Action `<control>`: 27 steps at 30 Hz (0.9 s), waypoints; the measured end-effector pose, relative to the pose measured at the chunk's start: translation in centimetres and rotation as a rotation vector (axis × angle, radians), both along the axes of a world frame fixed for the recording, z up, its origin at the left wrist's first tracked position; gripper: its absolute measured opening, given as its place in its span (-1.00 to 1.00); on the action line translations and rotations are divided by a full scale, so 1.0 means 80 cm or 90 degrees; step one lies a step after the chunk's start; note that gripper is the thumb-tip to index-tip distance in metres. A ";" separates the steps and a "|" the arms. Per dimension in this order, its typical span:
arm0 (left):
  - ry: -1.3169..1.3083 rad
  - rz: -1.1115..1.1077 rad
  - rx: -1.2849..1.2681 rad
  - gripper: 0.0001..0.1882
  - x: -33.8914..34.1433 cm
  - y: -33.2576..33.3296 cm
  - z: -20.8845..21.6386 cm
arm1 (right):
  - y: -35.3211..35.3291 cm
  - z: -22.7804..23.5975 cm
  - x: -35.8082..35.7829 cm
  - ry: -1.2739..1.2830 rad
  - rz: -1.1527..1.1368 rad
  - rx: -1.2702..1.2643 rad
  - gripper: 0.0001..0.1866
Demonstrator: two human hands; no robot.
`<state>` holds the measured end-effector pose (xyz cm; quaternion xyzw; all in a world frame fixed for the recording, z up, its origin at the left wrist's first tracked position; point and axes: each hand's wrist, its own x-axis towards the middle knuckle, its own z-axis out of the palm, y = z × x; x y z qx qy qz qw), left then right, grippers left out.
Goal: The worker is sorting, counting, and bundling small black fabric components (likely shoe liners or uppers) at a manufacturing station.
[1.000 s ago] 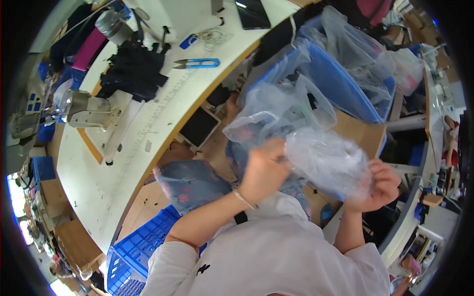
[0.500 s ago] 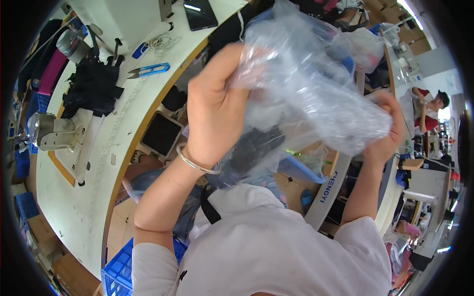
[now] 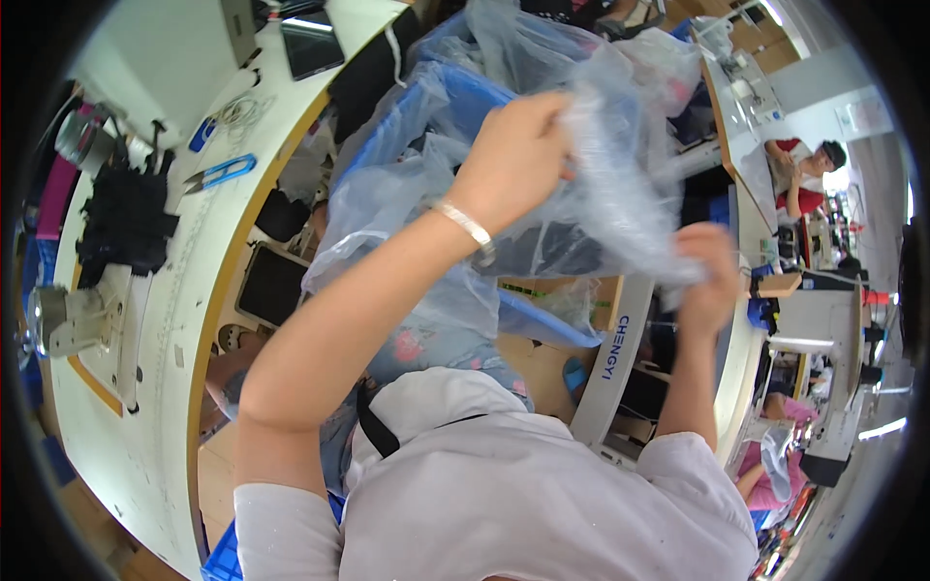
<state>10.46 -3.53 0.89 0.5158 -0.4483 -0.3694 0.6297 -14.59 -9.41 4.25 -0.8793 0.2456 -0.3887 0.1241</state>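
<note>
A clear plastic bag [image 3: 620, 169], bunched and creased, stretches between my two hands. My left hand [image 3: 523, 153], with a silver bangle on its wrist, is closed on the bag's upper left edge. My right hand [image 3: 712, 276] grips its lower right end and is smeared by motion. Beneath them is a blue crate [image 3: 460, 87] lined with more clear plastic sheeting [image 3: 373, 208]. Dark material shows dimly through that plastic, its kind hard to make out.
At left, a white sewing table [image 3: 145, 426] carries blue thread snips [image 3: 221, 173], black fabric [image 3: 126, 218] and a black phone [image 3: 310, 46]. A grey metal beam [image 3: 612, 358] stands right of my lap. A person in red [image 3: 804, 184] sits farther off at right.
The bag has gone from spread wide to a narrower bunch. My left hand has moved right, my right hand slightly left and lower. The lined crate shows more.
</note>
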 end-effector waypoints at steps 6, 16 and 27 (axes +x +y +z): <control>0.495 -0.035 0.271 -0.66 -0.064 0.028 -0.137 | 0.088 -0.138 -0.012 0.353 0.046 0.299 -0.37; 0.243 0.117 0.218 -0.56 -0.087 0.040 -0.153 | 0.005 0.007 -0.034 0.633 -0.219 0.301 -0.30; 0.132 0.230 0.187 -0.72 -0.070 0.032 -0.149 | -0.004 -0.078 0.045 0.759 0.237 0.374 -0.78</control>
